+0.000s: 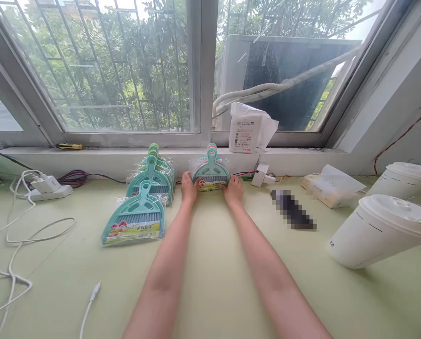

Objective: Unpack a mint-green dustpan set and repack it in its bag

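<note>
Both my arms reach out to a small stack of packaged dustpan-and-brush sets (pixel 210 170) standing against the wall under the window. The front set is teal, with a pink one showing behind it. My left hand (pixel 188 187) grips its left lower edge, and my right hand (pixel 234 190) holds the right lower edge, fingers curled round the wrapper. To the left, several more wrapped sets (pixel 150 174) lean in a row, teal in front and green at the back. One teal set (pixel 136 216) lies nearest me in clear plastic with a printed label.
White cables and a charger on a power strip (pixel 51 188) lie left; a cable plug (pixel 96 290) is in front. A screwdriver (pixel 69 146) and white parcel (pixel 247 129) rest on the sill. Right are a blurred dark object (pixel 293 210), tissue pack (pixel 332 188) and two cups (pixel 383 230).
</note>
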A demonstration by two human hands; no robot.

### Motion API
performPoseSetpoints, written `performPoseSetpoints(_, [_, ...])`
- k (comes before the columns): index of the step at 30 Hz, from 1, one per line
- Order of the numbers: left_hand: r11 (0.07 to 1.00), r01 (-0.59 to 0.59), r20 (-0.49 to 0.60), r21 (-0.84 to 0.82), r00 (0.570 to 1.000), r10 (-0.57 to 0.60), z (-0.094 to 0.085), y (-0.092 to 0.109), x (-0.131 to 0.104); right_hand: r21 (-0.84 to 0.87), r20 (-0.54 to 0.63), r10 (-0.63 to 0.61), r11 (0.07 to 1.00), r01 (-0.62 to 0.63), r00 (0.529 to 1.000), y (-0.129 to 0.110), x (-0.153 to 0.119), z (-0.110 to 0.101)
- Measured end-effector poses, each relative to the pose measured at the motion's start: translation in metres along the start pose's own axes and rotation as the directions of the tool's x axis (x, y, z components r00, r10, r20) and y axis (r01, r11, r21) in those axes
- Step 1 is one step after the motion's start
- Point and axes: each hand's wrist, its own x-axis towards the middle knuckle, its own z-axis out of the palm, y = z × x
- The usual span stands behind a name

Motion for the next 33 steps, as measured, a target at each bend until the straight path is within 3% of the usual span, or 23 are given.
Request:
performPoseSetpoints(4, [0.995,-0.096,0.04,-0.007,0.995,0.096,-0.001,-0.001,-0.001,-0.029,0.01,-0.005,1.0,0.005,1.0,-0.003,-0.003,0.006])
performPoseSetpoints(9, [0.991,-0.106,0.048,0.086,0.994,0.102,-0.001,0.003,-0.003,0.076,-0.049,-0.09,0.993,0.093,0.995,0.0,-0.002,0.008])
performPoseSetpoints(16, [0.946,-0.198,-0.003,0.255,0.979,0.206,-0.004,0.012,-0.014,0.02,-0.283,-0.338,0.934,0.357,0.898,-0.005,-0.009,-0.007])
performPoseSetpoints(21, [0.911,-0.301,-0.048,0.281,0.944,0.327,-0.009,0.015,-0.019,-0.055,-0.238,-0.456,0.888,0.457,0.857,-0.009,-0.014,-0.012])
performPoseSetpoints(33, [0.85,-0.419,-0.088,0.32,0.88,0.467,-0.014,0.021,-0.025,-0.099,-0.246,-0.499,0.866,0.491,0.831,-0.01,-0.015,-0.012])
